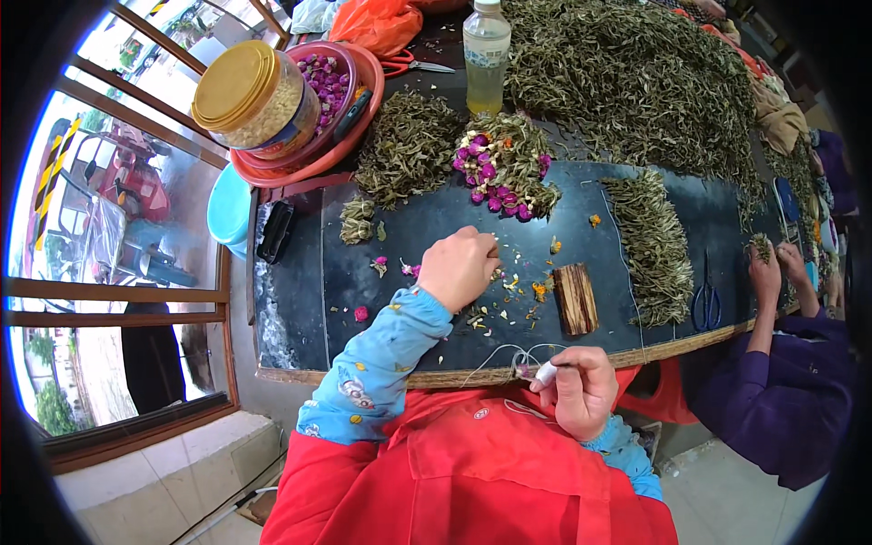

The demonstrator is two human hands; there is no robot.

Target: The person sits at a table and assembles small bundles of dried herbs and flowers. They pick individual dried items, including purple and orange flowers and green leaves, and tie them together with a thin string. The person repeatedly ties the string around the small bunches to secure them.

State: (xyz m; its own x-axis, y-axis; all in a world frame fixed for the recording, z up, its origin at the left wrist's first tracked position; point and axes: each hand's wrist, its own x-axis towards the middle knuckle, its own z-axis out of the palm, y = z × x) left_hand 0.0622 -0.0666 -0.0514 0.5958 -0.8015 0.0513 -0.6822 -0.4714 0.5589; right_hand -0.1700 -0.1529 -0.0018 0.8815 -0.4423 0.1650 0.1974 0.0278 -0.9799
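My left hand (460, 268) is over the dark table among scattered petals and bits of flower, its fingers bent together; whatever they pinch is hidden. Close to my body at the table edge, my right hand (581, 391) grips a small white spool of thread (546, 373). Fine pale thread (509, 351) loops from it across the wooden edge, beside a small purplish bit. Beyond my hands sits a bundle of dried leaves with purple flower buds (495, 173). A short dark-and-tan wood block (576, 299) stands to the right of the petals.
A tub with a yellow lid (238, 84) rests in a red basin (359, 127) of purple buds. Nearby are a bottle (486, 64), red-handled scissors (409, 65), blue scissors (706, 300), leaf heaps (627, 82) and a woven leaf strip (649, 245). A co-worker's hands (772, 268) work at right.
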